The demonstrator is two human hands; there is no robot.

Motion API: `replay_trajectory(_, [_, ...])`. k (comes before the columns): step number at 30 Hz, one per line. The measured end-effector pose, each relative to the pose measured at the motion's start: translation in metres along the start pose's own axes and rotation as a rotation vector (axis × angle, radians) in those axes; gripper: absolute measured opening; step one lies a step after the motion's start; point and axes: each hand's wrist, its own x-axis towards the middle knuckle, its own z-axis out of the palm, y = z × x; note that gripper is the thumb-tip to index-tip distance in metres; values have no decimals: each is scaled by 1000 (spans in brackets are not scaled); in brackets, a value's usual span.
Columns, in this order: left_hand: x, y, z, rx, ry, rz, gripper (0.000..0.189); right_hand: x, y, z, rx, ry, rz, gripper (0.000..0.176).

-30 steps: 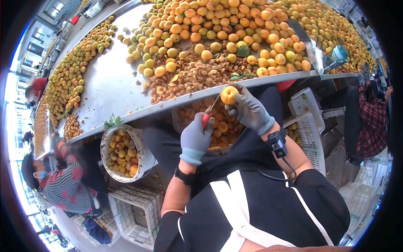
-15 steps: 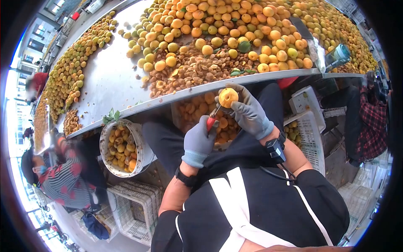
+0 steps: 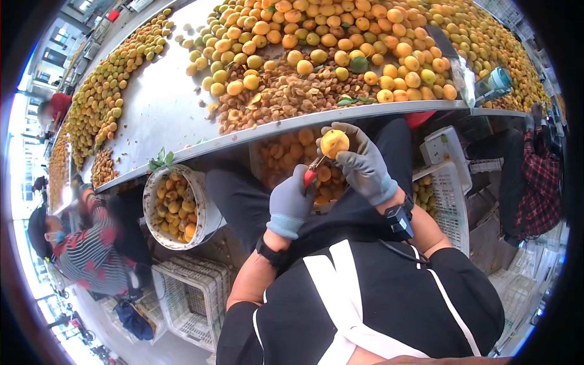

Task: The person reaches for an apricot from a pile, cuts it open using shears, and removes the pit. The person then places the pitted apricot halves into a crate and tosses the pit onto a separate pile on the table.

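In a grey glove, my left hand (image 3: 291, 204) is closed round the red handle of a small tool (image 3: 310, 176). Its thin metal tip points up to the underside of a yellow-orange fruit (image 3: 334, 143); whether the tip is inside the fruit I cannot tell. My right hand (image 3: 367, 167), also gloved, grips that fruit between its fingers. Both hands are over a crate of orange fruit (image 3: 286, 159) between my knees, just below the metal table edge (image 3: 261, 134). A heap of brown pits (image 3: 286, 97) lies on the table beyond them.
Piles of fruit (image 3: 365, 30) cover much of the metal table (image 3: 159, 112). A white bucket (image 3: 208, 210) of fruit stands left of my legs. White crates (image 3: 193, 292) are on the floor. A person (image 3: 91, 249) sits at left, another (image 3: 538, 182) at right. A bottle (image 3: 494, 84) lies on the table.
The fruit and my right hand have shifted slightly right, with the tool still close below the fruit. The camera view has shifted a little.
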Motion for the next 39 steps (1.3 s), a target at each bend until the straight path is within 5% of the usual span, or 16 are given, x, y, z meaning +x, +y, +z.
replay_trajectory(17, [14,-21,23,-152,46,-26,19,1,13,14,-333,206,-150,46])
replay_trajectory(24, [18,-21,18,-217,-14,-21,16,13,2,-1,34,36,79,50])
replay_trajectory(27, [21,-16,7,-282,-28,-25,14,14,3,9,-448,82,-26,50])
replay_trajectory(34, [15,-16,3,-120,-59,-98,27,14,16,10,134,-47,113,36])
replay_trajectory(39, [11,-21,8,-139,-34,-80,27,8,21,14,-129,-14,-20,37])
